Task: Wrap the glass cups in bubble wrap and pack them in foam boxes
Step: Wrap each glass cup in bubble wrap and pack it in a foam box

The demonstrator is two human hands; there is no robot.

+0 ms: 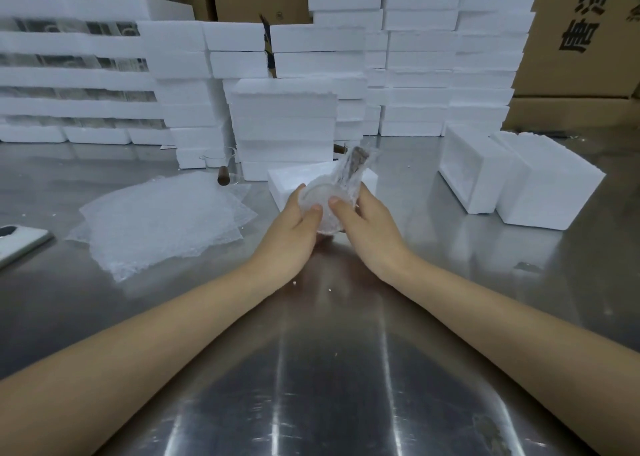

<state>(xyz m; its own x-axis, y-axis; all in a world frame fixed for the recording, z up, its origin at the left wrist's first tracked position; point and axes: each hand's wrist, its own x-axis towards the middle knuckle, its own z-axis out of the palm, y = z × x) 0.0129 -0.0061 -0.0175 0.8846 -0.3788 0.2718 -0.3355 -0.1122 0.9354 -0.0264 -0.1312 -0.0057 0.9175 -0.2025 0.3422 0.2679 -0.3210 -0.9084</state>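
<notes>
Both curled round bubble-wrapped cup (322,192): left hand (294,223) | right hand (367,223) | thumbs on its base, apparently.

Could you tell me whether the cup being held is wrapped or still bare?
Wrapped: bubble wrap covers the glass cup and its brown handle, gripped by the left hand and right hand.

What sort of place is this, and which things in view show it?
Probably a warehouse or factory packing station: stacked white foam boxes fill the back, large cardboard cartons stand behind them, and loose bubble wrap sheets lie on the steel table.
</notes>
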